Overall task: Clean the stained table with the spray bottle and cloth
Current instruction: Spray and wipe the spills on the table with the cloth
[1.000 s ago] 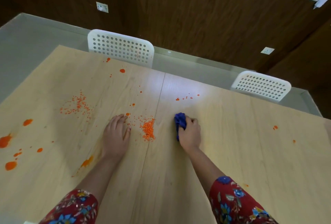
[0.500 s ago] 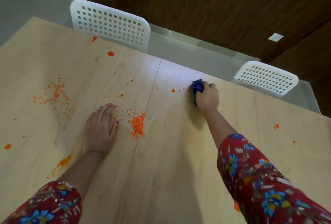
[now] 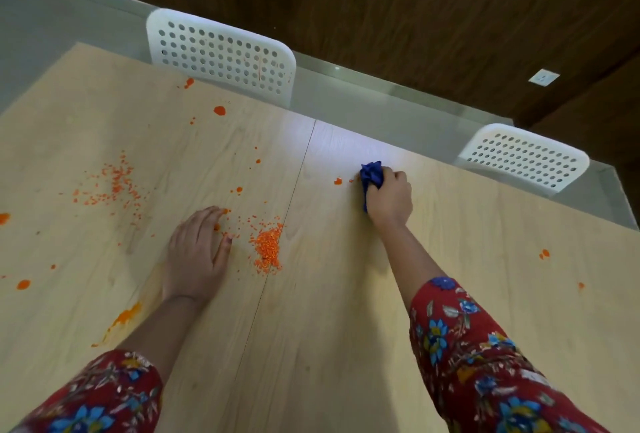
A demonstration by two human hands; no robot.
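A light wooden table is spotted with orange stains and crumbs. My right hand is stretched toward the far edge and clutches a bunched blue cloth pressed on the table. Just left of the cloth lies a small orange stain. My left hand rests flat on the table with its fingers together, palm down. A heap of orange crumbs sits right beside it. More scattered crumbs lie further left. No spray bottle is in view.
Two white perforated chairs, one at the far middle and one at the far right, stand against the table's far edge. Orange blobs mark the far left part, a smear lies near my left forearm, and small spots dot the right.
My right hand moved the cloth from near the crumb heap out toward the far edge, then held there by the small stains. My left hand stayed flat in place.
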